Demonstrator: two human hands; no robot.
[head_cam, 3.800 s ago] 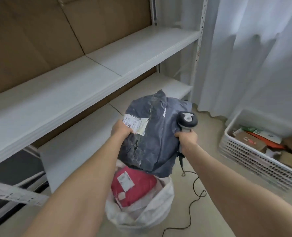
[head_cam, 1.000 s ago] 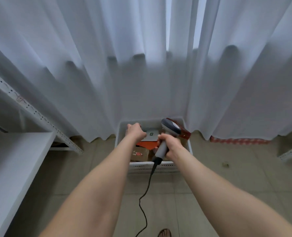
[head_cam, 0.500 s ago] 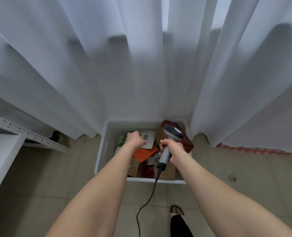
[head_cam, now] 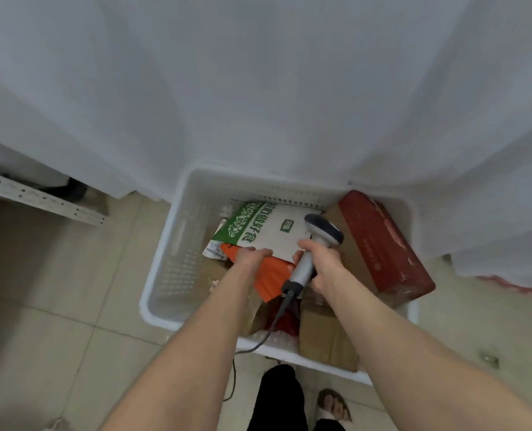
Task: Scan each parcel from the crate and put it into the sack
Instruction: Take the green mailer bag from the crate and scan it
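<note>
The right grip (head_cam: 323, 262) is clamped round the handle of the scanner (head_cam: 325, 231), fingers and thumb wrapped tight, with the scanner's head pointing away over the crate (head_cam: 177, 259). Its cable (head_cam: 270, 328) runs from the foot of the handle, over the crate's near rim and down to the floor (head_cam: 56, 306). The left grip (head_cam: 252, 256) is just beside it, fingers curled together on the near edge of the white parcel (head_cam: 277, 231), which has a green printed band along its left side. That parcel lies inside the crate, on top of the pile, tilted a little. Under its near edge lies an orange parcel (head_cam: 270, 275), partly under the left wrist. To the right a red box (head_cam: 382, 241) leans in the crate, its far end up against the rim. Brown cartons (head_cam: 323, 337) fill the near right part, and a dark red item shows between them, too hidden to tell. The crate is white and perforated and stands on the tiled floor, touching a white curtain (head_cam: 258, 88). A shelf rail (head_cam: 40, 200) crosses at far left. At the bottom edge are a black trouser leg (head_cam: 277, 396) and a sandalled foot (head_cam: 333, 405)
</note>
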